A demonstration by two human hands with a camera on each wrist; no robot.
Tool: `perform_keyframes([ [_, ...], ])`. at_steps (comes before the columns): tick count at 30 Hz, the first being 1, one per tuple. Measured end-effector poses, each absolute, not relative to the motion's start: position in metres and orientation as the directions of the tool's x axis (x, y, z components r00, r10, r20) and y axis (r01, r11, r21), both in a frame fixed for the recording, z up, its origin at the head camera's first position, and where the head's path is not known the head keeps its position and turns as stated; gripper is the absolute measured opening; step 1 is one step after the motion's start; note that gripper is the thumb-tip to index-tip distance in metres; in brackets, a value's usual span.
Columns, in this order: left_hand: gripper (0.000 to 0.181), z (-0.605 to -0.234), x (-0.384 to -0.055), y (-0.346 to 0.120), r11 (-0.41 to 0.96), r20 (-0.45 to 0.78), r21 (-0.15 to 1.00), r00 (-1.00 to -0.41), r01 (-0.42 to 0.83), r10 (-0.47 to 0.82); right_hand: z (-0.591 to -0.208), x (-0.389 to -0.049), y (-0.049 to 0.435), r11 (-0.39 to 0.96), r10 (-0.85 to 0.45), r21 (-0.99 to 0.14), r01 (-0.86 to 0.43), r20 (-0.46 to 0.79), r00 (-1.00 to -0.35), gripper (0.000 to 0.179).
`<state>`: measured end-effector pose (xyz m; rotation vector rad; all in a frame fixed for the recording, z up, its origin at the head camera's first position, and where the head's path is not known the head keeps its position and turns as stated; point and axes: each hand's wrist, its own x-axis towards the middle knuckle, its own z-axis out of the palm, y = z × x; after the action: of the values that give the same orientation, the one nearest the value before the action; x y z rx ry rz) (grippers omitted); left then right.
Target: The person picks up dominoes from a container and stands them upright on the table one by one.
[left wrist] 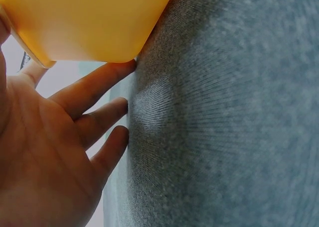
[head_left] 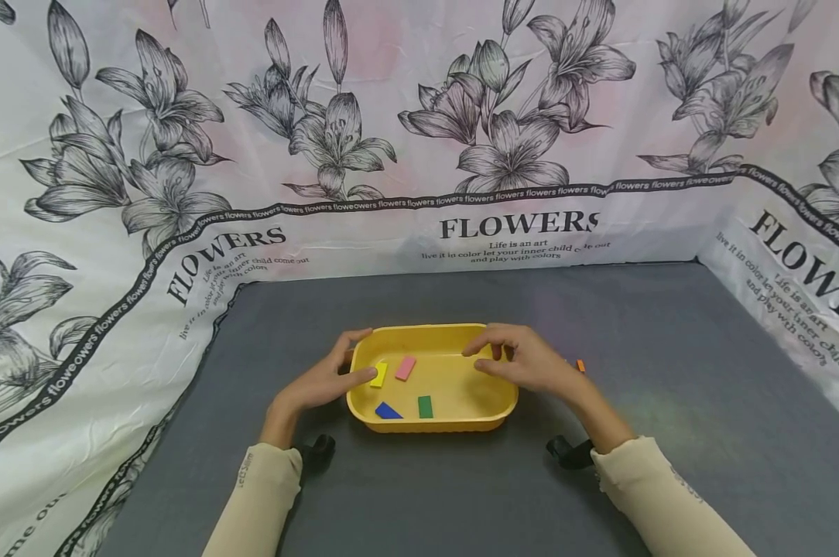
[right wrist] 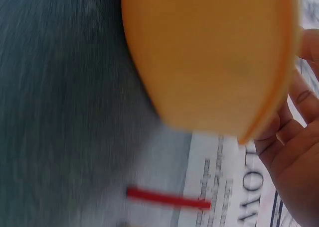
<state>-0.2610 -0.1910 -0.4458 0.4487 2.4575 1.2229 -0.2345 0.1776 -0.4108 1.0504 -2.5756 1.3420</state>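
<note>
A yellow tray (head_left: 433, 425) sits on the grey surface between the hands. Inside it lie a yellow block (head_left: 381, 374), a pink block (head_left: 405, 368), a blue block (head_left: 388, 411) and a green block (head_left: 425, 407). The left hand (head_left: 327, 379) holds the tray's left end, thumb over the rim; in the left wrist view its spread fingers (left wrist: 94, 90) lie against the outside. Over the tray's right end hovers the right hand (head_left: 524, 357), fingers loosely bent, with nothing visible between them. The tray wall partly hides its fingertips in the right wrist view.
A small orange piece (head_left: 580, 365) lies on the grey surface (head_left: 433, 495) beyond the right wrist. The right wrist view shows a blurred thin red piece (right wrist: 169, 198). Flower-printed cloth (head_left: 364, 232) rises around the back and sides.
</note>
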Motion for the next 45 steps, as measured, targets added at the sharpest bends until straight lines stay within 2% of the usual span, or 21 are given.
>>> perform_keyframes([
  [9, 0.078, -0.45, -0.262, -0.192, 0.575, -0.176, 0.81, -0.885, 0.119, 0.43, -0.415, -0.236, 0.13, 0.398, -0.74, -0.54, -0.741, 0.288, -0.608, 0.018],
  [12, 0.078, -0.449, -0.262, -0.191, 0.577, -0.177, 0.808, -0.887, 0.117, 0.427, -0.416, -0.237, 0.119, 0.403, -0.777, -0.529, -0.747, 0.234, -0.584, 0.018],
  [19, 0.077, -0.447, -0.261, -0.191, 0.568, -0.165, 0.813, -0.882, 0.131, 0.44, -0.419, -0.243, 0.101, 0.373, -0.845, -0.581, -0.724, 0.109, -0.523, 0.026],
  [32, 0.078, -0.446, -0.261, -0.19, 0.557, -0.167, 0.821, -0.88, 0.125, 0.445, -0.431, -0.248, 0.086, 0.286, -0.92, -0.456, -0.843, 0.115, -0.375, 0.03],
  [35, 0.078, -0.445, -0.261, -0.19, 0.557, -0.17, 0.822, -0.881, 0.121, 0.442, -0.43, -0.248, 0.086, 0.31, -0.917, -0.427, -0.85, 0.102, -0.386, 0.03],
  [42, 0.077, -0.444, -0.261, -0.19, 0.561, -0.175, 0.821, -0.889, 0.106, 0.424, -0.43, -0.25, 0.098, 0.473, -0.83, -0.484, -0.736, 0.035, -0.557, 0.024],
  [45, 0.077, -0.444, -0.261, -0.191, 0.566, -0.174, 0.817, -0.891, 0.107, 0.42, -0.429, -0.251, 0.105, 0.499, -0.799, -0.508, -0.702, 0.044, -0.599, 0.024],
])
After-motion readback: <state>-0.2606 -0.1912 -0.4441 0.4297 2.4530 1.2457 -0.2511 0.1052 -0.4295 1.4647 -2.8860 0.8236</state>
